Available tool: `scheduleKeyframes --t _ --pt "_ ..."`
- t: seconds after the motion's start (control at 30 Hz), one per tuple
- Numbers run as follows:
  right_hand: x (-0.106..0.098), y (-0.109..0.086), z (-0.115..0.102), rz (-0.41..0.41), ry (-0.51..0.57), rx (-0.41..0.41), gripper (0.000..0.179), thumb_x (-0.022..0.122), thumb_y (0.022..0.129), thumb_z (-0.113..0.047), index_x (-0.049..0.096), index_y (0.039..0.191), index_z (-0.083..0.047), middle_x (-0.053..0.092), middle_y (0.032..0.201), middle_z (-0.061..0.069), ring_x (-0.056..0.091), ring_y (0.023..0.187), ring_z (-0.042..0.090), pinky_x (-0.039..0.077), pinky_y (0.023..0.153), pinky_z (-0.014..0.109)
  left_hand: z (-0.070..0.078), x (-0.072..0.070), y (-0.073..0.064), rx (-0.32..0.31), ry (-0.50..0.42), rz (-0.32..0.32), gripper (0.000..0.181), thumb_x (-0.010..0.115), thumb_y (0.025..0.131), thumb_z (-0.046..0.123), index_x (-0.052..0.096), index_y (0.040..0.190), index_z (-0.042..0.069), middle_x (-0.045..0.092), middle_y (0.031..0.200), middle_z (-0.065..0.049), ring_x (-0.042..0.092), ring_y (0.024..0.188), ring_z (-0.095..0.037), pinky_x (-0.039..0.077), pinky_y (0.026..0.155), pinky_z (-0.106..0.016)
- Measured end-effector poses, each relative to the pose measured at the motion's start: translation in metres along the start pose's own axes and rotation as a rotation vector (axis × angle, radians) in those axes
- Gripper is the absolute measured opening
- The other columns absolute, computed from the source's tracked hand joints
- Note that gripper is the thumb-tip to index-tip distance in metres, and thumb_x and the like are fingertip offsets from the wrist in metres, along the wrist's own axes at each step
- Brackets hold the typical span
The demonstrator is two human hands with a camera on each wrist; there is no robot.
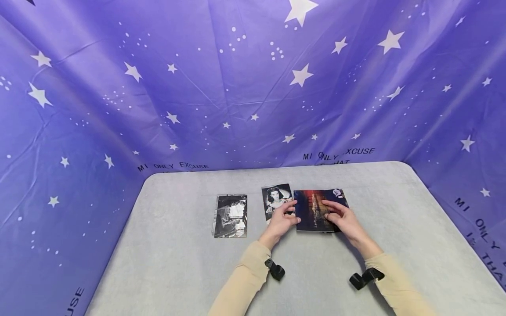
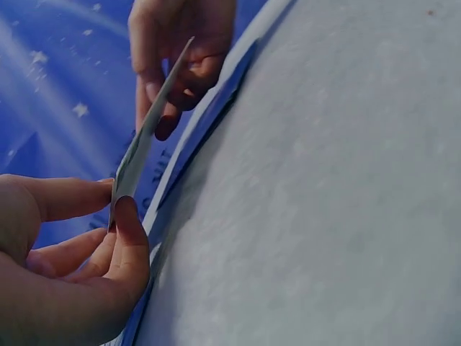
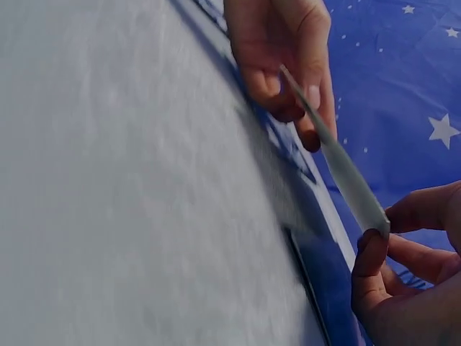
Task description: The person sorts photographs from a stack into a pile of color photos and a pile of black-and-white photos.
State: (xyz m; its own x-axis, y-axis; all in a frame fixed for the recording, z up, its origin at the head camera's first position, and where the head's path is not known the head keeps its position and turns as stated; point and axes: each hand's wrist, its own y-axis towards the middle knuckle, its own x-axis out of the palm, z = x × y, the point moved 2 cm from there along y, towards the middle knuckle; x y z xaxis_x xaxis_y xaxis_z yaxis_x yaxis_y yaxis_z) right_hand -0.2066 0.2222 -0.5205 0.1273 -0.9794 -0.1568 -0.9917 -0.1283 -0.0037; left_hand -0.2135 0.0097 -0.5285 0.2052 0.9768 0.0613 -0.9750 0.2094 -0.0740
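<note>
A dark postcard [image 1: 310, 210] with a red and blue picture is held above the table between both hands. My left hand [image 1: 281, 223] pinches its left end between thumb and fingers. At the other end, my right hand [image 1: 345, 221] pinches it too. Seen edge-on in the left wrist view, the postcard [image 2: 148, 126] is thin and slightly bowed. The right wrist view shows its pale side [image 3: 353, 184] as well. Behind the right hand lies another dark flat piece [image 1: 343, 195] with a white mark, partly hidden by the postcard.
A black-and-white portrait card [image 1: 274, 195] lies beyond the left hand, which partly covers it. Farther left, another black-and-white picture card [image 1: 231, 216] lies on the grey table [image 1: 170, 263]. A purple star-printed cloth [image 1: 237, 87] hangs around the table's back and sides.
</note>
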Motion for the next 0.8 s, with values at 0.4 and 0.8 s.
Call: scheduleKeyframes --t 0.4,0.8 --pt "-0.029 -0.007 0.002 0.020 -0.156 0.061 0.051 0.061 0.087 0.006 0.043 0.133 0.016 0.064 0.075 0.006 0.056 0.067 0.003 0.047 0.060 0.020 -0.008 0.029 0.013 0.050 0.216 -0.055 0.053 0.072 0.074 -0.009 0.058 0.125 -0.007 0.063 0.093 -0.007 0.065 0.076 -0.012 0.050 0.068 -0.019" --pt "-0.045 -0.008 0.002 0.113 -0.503 -0.057 0.042 0.062 0.085 0.005 0.055 0.126 0.011 0.049 0.092 0.016 0.044 0.065 0.006 0.038 0.057 0.023 -0.004 0.051 0.029 0.080 0.426 -0.093 0.053 0.076 0.075 -0.002 0.059 0.125 -0.006 0.061 0.092 -0.005 0.067 0.076 -0.010 0.047 0.070 -0.014"
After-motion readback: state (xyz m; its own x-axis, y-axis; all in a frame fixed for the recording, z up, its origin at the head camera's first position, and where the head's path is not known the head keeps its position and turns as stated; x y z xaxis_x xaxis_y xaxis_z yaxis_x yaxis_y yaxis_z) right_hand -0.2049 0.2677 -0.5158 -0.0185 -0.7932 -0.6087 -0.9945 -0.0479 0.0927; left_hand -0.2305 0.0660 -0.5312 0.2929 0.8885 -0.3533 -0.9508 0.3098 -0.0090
